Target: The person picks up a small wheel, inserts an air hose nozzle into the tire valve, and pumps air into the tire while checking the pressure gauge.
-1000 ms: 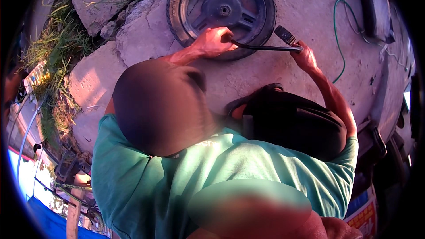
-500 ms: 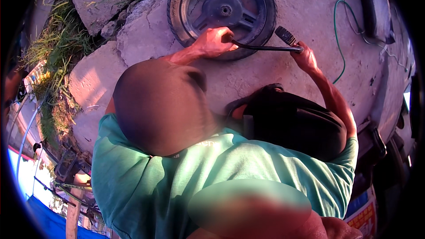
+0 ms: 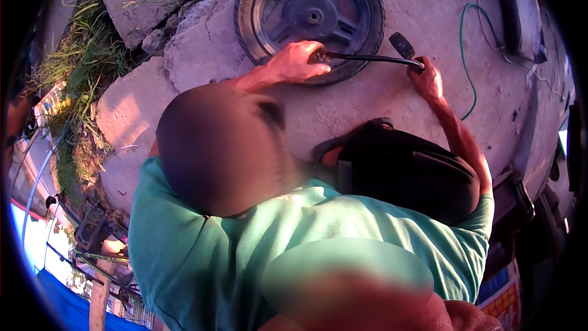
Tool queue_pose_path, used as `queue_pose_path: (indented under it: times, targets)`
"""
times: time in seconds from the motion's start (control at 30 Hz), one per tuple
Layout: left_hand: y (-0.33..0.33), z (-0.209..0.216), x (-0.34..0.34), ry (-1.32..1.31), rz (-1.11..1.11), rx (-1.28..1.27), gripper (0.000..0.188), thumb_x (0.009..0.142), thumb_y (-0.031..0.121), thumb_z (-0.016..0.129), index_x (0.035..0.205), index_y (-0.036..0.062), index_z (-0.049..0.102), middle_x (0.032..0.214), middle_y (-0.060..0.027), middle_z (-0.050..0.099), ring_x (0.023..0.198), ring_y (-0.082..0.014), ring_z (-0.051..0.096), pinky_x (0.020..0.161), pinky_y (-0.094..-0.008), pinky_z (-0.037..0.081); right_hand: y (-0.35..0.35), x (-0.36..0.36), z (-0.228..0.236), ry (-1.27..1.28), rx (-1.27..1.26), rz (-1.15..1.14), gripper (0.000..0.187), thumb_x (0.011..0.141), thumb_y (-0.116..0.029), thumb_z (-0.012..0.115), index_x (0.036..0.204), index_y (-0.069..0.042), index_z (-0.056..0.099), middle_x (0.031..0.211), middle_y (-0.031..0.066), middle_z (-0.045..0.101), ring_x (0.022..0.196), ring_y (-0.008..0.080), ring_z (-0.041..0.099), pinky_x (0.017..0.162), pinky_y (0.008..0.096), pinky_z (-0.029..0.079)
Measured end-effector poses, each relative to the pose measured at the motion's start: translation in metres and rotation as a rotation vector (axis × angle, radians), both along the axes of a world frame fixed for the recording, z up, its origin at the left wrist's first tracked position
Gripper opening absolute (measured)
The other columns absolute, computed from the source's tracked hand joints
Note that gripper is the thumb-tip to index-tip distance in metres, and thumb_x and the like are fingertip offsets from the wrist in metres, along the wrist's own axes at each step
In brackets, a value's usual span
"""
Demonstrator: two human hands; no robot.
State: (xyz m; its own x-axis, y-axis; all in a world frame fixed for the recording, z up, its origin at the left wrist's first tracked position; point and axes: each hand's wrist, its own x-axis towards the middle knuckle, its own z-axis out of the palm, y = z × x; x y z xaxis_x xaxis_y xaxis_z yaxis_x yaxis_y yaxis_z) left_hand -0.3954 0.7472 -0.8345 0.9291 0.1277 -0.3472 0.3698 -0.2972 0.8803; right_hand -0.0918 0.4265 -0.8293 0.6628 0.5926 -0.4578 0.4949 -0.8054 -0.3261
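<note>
A bent black pedal lever (image 3: 375,58) stretches between my hands, over the near edge of a wheel with a black tyre (image 3: 250,41). My left hand (image 3: 295,63) pinches the lever's left end between thumb and fingers. Around its right end, my right hand (image 3: 430,81) is closed. Just above that hand sits a dark block-shaped pad (image 3: 402,45), seemingly part of the lever; its joint is hidden by my fingers. The wheel lies flat, with its dark spoked hub (image 3: 309,15) facing up.
Concrete slabs (image 3: 128,95) with grass (image 3: 82,64) between them lie at left. A green hose or cord (image 3: 467,58) curves across the ground at right. My knee in dark cloth (image 3: 410,168) is below the lever. Blue sheeting (image 3: 58,300) shows at lower left.
The lever has turned slightly in my hands, and the pad's ribbed face no longer shows clearly. My right hand has shifted a little right. My left fingers sit slightly wider apart.
</note>
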Motion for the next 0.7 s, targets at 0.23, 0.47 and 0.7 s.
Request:
queue_pose_path:
  times: [0.23,0.47,0.7]
  targets:
    - [0.062,0.033,-0.001,-0.028,0.317,0.001,0.043,0.097,0.032,0.077,0.128,0.0024,0.071,0.110,-0.0120,0.078,0.100,-0.0203,0.075,0.091,-0.0344,0.059,0.036,0.010,0.062,-0.028,-0.071,0.100,0.061,0.084,-0.035,0.084,0.135,-0.007,0.064,0.122,0.0140,0.072,0.106,0.0283,0.072,0.092,0.0423,0.058]
    - [0.126,-0.036,-0.045,-0.325,0.796,0.374,0.035,0.099,0.024,0.078,0.127,0.0039,0.072,0.114,-0.0116,0.076,0.105,-0.0196,0.073,0.094,-0.0334,0.057,0.151,-0.047,0.168,-0.075,0.163,0.607,0.051,0.082,-0.024,0.081,0.127,-0.006,0.065,0.123,0.0143,0.071,0.110,0.0334,0.071,0.092,0.0449,0.057]
    - [0.135,-0.072,-0.061,-0.155,0.819,0.256,0.066,0.093,0.048,0.077,0.136,-0.0015,0.066,0.135,-0.0274,0.068,0.130,-0.0392,0.064,0.110,-0.0452,0.050,0.227,-0.138,0.099,-0.165,-0.282,1.189,0.025,0.087,-0.017,0.069,0.110,-0.006,0.072,0.107,0.0154,0.077,0.097,0.0304,0.077,0.080,0.0439,0.059]
